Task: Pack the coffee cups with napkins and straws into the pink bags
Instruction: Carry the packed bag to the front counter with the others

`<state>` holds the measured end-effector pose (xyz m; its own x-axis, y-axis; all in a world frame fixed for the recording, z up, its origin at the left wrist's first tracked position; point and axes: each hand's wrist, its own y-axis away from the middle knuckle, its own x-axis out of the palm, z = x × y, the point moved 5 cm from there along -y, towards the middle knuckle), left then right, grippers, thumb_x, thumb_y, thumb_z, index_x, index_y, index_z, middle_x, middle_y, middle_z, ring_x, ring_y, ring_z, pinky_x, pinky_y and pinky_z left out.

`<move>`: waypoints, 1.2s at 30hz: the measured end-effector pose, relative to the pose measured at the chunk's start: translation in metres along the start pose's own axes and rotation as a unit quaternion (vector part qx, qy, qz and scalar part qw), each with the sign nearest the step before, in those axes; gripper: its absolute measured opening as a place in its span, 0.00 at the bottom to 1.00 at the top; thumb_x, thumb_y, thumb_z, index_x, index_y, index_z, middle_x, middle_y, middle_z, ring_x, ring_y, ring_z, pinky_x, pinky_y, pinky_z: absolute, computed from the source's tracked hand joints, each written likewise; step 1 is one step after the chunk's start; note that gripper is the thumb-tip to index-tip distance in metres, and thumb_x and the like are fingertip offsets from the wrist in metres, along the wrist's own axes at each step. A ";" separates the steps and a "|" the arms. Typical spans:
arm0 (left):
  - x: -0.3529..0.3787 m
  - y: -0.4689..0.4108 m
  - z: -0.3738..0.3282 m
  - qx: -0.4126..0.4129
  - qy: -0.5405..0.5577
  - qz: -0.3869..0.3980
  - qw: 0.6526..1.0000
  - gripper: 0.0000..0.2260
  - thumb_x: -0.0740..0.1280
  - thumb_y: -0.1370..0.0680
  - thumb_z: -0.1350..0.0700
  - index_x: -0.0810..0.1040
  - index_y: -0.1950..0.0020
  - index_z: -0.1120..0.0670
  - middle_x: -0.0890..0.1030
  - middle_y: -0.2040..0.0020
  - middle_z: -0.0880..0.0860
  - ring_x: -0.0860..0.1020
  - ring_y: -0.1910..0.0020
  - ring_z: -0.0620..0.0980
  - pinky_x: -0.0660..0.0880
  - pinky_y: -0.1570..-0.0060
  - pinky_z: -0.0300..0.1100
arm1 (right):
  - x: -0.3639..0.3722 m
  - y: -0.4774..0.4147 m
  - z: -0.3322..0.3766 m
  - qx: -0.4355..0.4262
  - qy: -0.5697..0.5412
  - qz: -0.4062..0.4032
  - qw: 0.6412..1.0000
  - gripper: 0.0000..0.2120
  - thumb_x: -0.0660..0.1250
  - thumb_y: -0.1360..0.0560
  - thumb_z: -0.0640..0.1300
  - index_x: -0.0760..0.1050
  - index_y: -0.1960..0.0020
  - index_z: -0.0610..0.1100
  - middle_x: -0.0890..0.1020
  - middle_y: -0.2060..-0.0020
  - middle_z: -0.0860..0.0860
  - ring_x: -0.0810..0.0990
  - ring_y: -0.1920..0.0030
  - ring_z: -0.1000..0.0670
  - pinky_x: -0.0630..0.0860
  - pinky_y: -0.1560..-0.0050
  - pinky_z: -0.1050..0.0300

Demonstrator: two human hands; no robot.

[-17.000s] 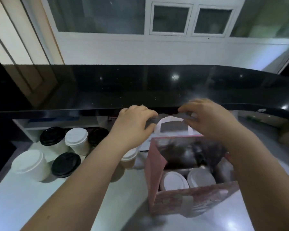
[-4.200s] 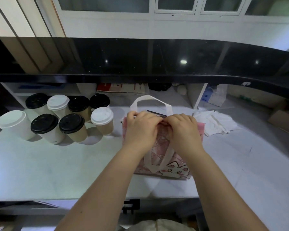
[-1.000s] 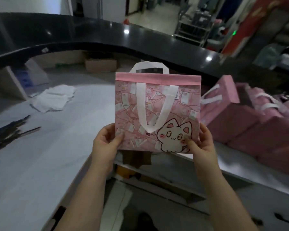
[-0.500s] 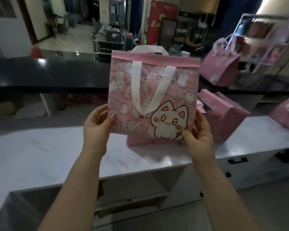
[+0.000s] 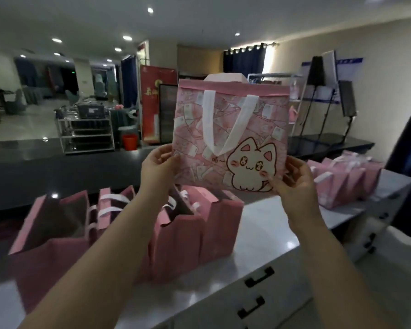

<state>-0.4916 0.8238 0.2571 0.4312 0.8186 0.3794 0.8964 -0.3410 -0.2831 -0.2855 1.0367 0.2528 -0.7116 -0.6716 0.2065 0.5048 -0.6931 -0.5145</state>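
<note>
In the head view, a square pink fabric bag [image 5: 230, 138] with white strap handles [image 5: 223, 124] and a printed white cartoon cat [image 5: 252, 168] is held upright in the air, above and clear of the pale glossy tabletop [image 5: 266, 233]. Its lower left edge is gripped by the left hand [image 5: 157, 165], with the thumb laid on the front face and the fingers hidden behind. Its lower right corner is pinched by the right hand [image 5: 294, 179], the thumb pressed on the front just beside the cat's paws. The bag's top is closed along a folded pink band (what lies inside cannot be seen); one handle hangs down the front while the other stands up behind the rim. Beneath the arms, a row of open plain pink bags [image 5: 180, 236] is stood on the tabletop, white handles drooping into their dark mouths. A second cluster of small pink bags [image 5: 342, 184] is set further along the tabletop to the right. White drawer fronts [image 5: 278, 295] with black handles are seen below the tabletop edge. Behind, a long black counter [image 5: 57, 167] is seen, and beyond it a metal trolley [image 5: 86, 129], an orange bucket [image 5: 129, 142] and a red banner [image 5: 154, 103].
</note>
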 end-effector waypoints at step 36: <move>0.336 -0.363 0.283 -0.013 -0.019 -0.221 0.975 0.09 0.65 0.21 0.63 0.73 0.57 0.50 0.76 0.58 0.48 0.74 0.61 0.44 0.73 0.61 0.36 | -0.133 -0.457 -0.254 0.077 0.255 0.088 0.960 0.27 0.69 0.26 0.40 0.64 0.35 0.62 0.67 0.36 0.51 0.69 0.36 0.49 0.72 0.44 0.55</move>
<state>-0.7009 1.3535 0.2383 -0.0016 0.9050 0.4255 0.9964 0.0376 -0.0762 -0.5456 1.5092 0.2491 -0.7358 -0.5935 -0.3261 0.6771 -0.6374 -0.3679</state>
